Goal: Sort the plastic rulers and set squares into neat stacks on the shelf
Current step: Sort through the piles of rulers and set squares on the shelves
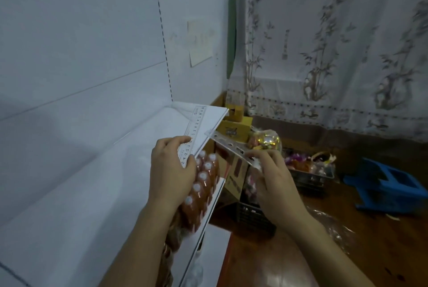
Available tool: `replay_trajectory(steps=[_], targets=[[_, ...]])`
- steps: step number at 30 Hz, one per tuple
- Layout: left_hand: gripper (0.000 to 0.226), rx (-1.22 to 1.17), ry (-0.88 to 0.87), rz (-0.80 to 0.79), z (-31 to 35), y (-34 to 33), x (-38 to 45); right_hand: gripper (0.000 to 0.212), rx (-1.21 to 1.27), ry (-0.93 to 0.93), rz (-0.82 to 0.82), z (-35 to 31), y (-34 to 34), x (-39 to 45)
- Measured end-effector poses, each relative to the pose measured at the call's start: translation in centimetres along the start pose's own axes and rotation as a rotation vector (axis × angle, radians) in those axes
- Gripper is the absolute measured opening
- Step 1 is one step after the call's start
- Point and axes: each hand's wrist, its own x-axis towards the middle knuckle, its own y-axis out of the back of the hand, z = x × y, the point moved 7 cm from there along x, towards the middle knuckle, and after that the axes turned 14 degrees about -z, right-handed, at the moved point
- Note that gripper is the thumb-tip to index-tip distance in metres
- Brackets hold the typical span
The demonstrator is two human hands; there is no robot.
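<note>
- Here the left hand (pixel 171 166) pinched a clear ruler (pixel 194 133) by its near end, over the white shelf's (pixel 115 182) front edge.
- The right hand (pixel 271 177) gripped a second clear ruler (pixel 231 146), slanting just beside the first, off the shelf.
- Capped bottles (pixel 203 184) stood on the shelf below.

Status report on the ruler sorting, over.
Left hand holds clear ruler over shelf. Right hand pinches second ruler. No stack visible yet.

Two hands are showing — left hand (pixel 170 168) gripping one clear ruler (pixel 194 133), right hand (pixel 269 170) at three o'clock pinching one slotted ruler (pixel 231 146).
</note>
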Motion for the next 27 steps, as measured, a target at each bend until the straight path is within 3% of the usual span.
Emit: replay_trajectory(steps=[11,15,21,27], targets=[[0.036,0.052,0.221,0.155,-6.6,-2.0,9.3,0.035,0.141,0.218,-0.174,3.4,-7.2,18.5],[0.035,0.059,0.336,0.196,-8.3,-4.1,14.2,0.029,0.172,0.299,-0.152,5.8,-7.7,25.5],[0.03,0.105,0.507,0.206,-10.8,-6.7,23.7,0.025,0.156,0.337,-0.273,8.4,-9.8,37.6],[0.026,0.087,0.654,0.211,-14.7,-8.9,29.6,0.025,0.097,0.314,-0.38,8.3,-13.1,43.8]])
